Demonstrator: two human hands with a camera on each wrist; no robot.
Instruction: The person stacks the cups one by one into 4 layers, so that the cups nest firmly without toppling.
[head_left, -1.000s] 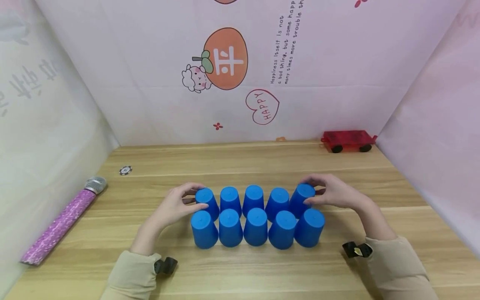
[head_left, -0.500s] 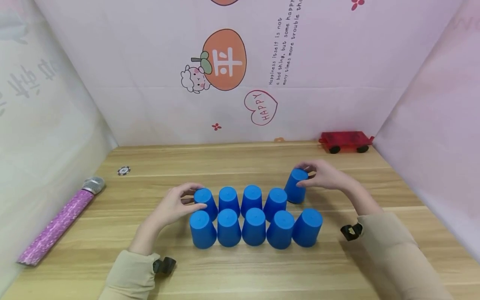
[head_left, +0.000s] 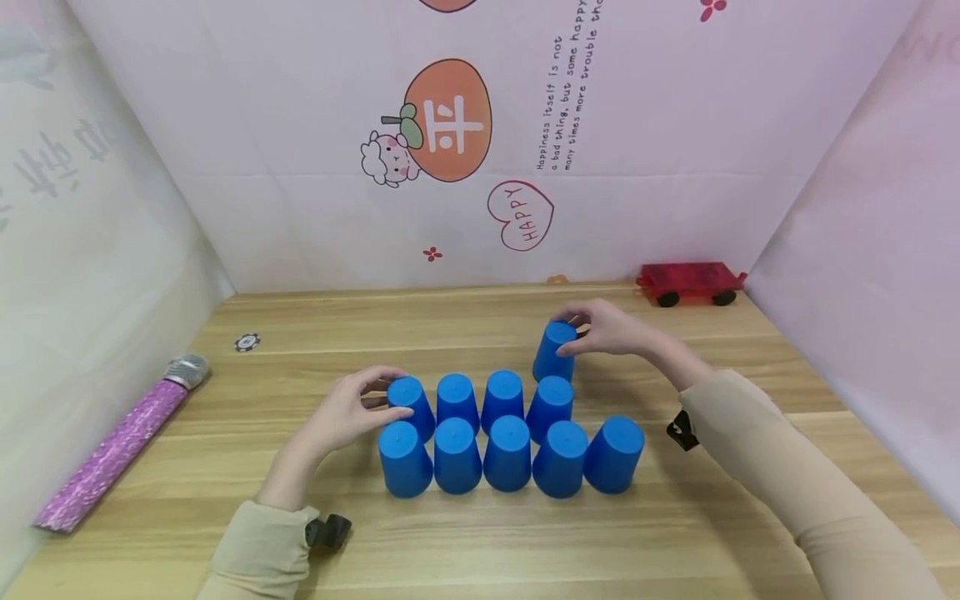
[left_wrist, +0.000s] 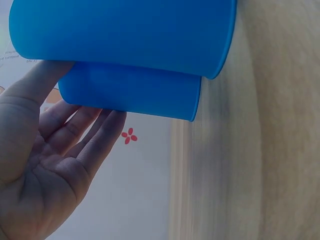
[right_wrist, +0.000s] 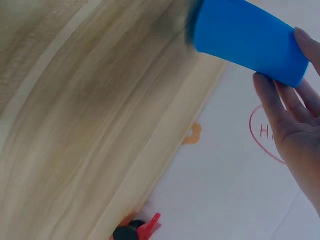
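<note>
Several blue cups stand upside down in two rows on the table. My left hand holds the leftmost back-row cup near its top, thumb in front and fingers behind. In the left wrist view a front-row cup partly covers that held cup. My right hand grips another blue cup behind the back row, near the second cup from the right. The right wrist view has this cup between thumb and fingers. At the right end of the front row stands a cup with a gap behind it.
A pink glitter microphone lies at the left of the wooden table. Beyond it is a poker chip. A red toy wagon stands at the back right. Printed white sheets enclose the back and sides.
My right hand has taken the right-end back-row cup out of the row, moving it away from me and then left. My left hand stays on its cup.
</note>
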